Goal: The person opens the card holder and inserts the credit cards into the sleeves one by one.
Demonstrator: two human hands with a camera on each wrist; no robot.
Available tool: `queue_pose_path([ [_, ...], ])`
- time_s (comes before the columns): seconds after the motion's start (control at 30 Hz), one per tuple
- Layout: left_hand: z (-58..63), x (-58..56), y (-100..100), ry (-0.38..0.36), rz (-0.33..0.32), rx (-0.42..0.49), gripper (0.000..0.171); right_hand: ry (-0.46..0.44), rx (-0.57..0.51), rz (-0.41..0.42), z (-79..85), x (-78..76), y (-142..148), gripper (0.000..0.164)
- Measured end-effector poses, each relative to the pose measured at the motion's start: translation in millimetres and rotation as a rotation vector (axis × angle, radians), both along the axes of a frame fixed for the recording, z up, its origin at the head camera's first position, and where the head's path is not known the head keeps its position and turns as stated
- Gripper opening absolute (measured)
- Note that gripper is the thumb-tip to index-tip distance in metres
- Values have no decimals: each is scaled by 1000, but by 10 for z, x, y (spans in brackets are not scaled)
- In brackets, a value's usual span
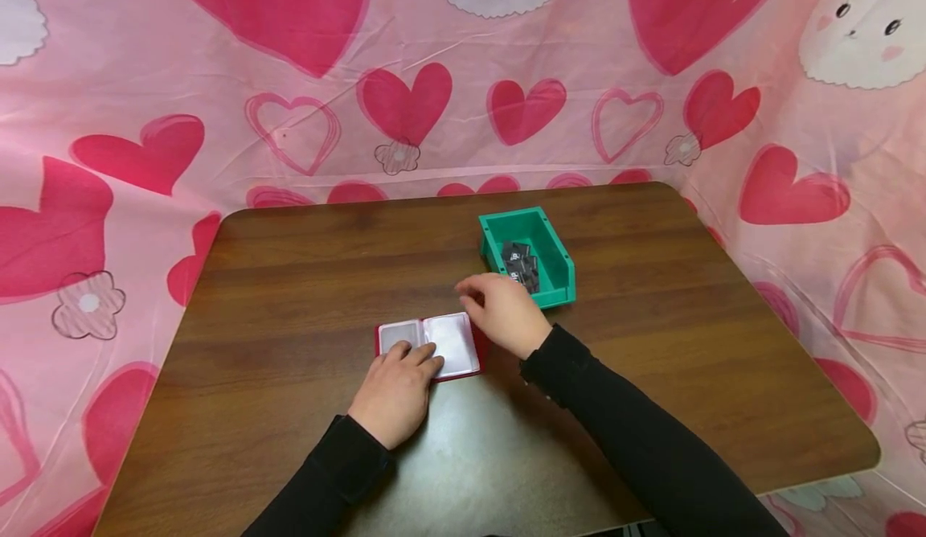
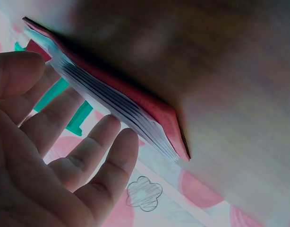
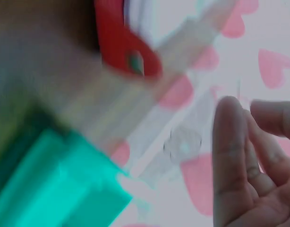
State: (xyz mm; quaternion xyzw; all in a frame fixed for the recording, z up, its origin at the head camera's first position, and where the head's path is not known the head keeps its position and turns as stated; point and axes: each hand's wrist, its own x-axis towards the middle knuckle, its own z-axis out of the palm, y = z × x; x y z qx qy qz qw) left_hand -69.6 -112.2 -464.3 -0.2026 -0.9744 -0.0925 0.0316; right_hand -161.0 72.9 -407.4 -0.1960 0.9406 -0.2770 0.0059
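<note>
A small red-covered album (image 1: 452, 339) with clear plastic sleeves lies opened flat on the table. My left hand (image 1: 398, 384) rests its fingertips on the sleeves near the fold; in the left wrist view those fingers (image 2: 95, 156) are nearly straight along the edges of the stacked sleeves. Above the album's right side hovers my right hand (image 1: 505, 312), holding nothing, its thumb and fingers loosely bent. The right wrist view shows a red flap (image 3: 128, 52) with a hole, sticking out from the album. Behind the right hand, a green bin (image 1: 564, 268) contains several small dark packets (image 1: 522, 268).
The brown wooden table (image 1: 289, 280) extends around the album and bin. A pink cloth (image 1: 463, 47) with hearts hangs behind the table and along its sides. Black sleeves (image 1: 637, 432) cover both forearms, the right one crossing the table's near right part.
</note>
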Motion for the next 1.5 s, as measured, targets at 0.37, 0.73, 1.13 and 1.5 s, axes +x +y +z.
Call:
queue_pose_path([
  [0.37,9,-12,-3,-40,17,9,33,9,74,-241,27,-496,541,27],
  [0.73,13,-7,9,-56,16,11,33,-108,342,-325,-257,-689,544,43],
  [1.13,19,4,4,-64,24,11,33,-111,342,-332,-332,-732,534,51],
  [1.5,2,-3,6,-46,24,6,33,-153,258,-331,-222,-697,570,45],
])
